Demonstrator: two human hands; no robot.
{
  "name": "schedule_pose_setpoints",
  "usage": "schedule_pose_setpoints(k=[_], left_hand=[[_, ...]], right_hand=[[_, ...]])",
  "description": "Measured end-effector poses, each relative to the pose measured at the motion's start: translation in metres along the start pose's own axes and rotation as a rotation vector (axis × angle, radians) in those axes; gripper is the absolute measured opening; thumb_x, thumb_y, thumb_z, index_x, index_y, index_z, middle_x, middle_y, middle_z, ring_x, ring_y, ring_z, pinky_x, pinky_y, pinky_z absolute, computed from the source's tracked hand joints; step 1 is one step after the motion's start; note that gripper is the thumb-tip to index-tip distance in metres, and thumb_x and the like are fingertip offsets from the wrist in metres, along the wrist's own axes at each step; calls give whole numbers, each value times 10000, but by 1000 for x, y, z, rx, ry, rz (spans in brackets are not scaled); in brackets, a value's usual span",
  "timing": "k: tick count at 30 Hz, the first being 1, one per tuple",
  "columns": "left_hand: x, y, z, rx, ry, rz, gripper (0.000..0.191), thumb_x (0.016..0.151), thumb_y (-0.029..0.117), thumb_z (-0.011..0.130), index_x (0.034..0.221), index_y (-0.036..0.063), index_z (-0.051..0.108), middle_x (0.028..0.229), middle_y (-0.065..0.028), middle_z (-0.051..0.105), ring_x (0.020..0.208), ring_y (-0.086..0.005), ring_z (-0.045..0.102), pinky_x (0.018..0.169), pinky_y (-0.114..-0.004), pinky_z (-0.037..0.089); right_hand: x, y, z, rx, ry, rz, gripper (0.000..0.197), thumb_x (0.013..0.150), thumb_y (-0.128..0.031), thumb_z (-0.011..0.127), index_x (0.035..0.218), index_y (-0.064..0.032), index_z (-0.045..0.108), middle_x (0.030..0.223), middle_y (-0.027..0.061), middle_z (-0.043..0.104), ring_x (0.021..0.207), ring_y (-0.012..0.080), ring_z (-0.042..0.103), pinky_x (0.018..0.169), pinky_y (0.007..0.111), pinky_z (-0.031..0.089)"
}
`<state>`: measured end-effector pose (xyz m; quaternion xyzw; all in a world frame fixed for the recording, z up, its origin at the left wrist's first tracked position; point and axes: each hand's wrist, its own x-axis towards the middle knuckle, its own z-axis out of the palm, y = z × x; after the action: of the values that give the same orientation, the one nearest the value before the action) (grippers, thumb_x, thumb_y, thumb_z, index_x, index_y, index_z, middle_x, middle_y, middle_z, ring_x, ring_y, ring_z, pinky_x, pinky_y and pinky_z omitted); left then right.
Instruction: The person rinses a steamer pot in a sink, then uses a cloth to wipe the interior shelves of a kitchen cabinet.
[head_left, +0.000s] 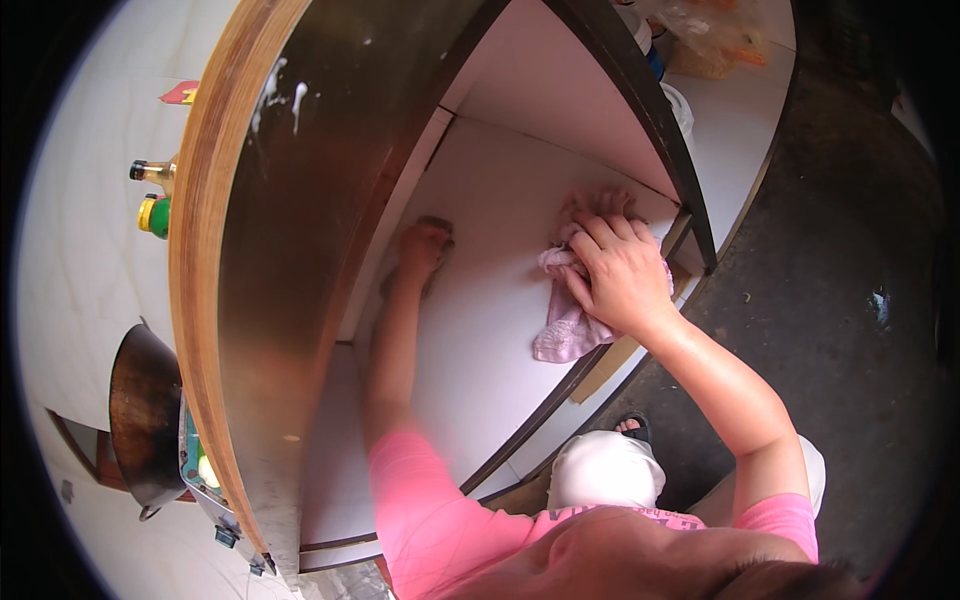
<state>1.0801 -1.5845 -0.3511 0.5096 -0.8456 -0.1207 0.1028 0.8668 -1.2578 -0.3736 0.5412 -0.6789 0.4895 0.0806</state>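
My right hand (622, 270) presses a crumpled pink cloth (574, 330) against the white cabinet shelf (487, 300), near its front edge. Part of the cloth bunches out beyond my fingers and a flap hangs towards me. Deeper inside the cabinet, my left hand (421, 249) is curled around a small dark object (442, 225), by the back wall of the compartment. Motion blur keeps me from telling exactly what that object is.
A wood-edged countertop (199, 247) runs above the cabinet, carrying bottles (155, 216) and a wok (146, 420) on a gas stove (202, 480). A dark upright (645, 97) frames the compartment. Beyond it stand a white bucket (677, 109) and plastic bags (712, 37). Dark floor (825, 300) lies to the right.
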Motion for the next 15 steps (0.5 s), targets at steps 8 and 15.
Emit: schedule_pose_setpoints(k=[8,15], left_hand=[[13,-33,6,444,260,423,117,764,170,642,785,82,717,743,-125,665,696,-250,644,655,-351,504],[28,-36,3,453,222,322,111,767,169,612,765,114,710,788,-122,656,778,-281,620,724,-392,487]], right_hand=[[2,-6,0,14,-18,-12,318,684,-232,650,946,-66,579,1065,87,571,957,260,525,833,371,394],[2,-9,-1,19,15,-33,286,691,-236,652,906,-66,570,991,82,561,912,253,513,799,366,385]])
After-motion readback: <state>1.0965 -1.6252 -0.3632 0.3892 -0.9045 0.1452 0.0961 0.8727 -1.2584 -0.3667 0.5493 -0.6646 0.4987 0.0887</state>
